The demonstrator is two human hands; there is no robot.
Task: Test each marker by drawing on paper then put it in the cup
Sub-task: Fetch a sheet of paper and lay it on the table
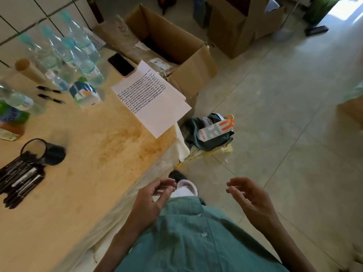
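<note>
- Hands: left hand (155, 195) and right hand (249, 197) hang empty, fingers loosely curled, away from the table.
- Black tipped-over cup (46, 152) spills black markers (18, 183); white scribbled paper (151, 97) lies well apart.

Both hands, left hand (155, 195) and right hand (249, 197), hang empty with loosely curled fingers, off the beige tabletop (102, 173). A black cup (46, 152) lies tipped, black markers (19, 181) spilling out. White scribbled paper (151, 97) overhangs the edge.

Cup (50, 153) lay tipped on table (88, 154), markers (19, 181) spilling toward 7 o'clock. Paper (155, 103) sat at cup's 2 o'clock, overhanging the edge; phone (121, 64) beyond it.
</note>
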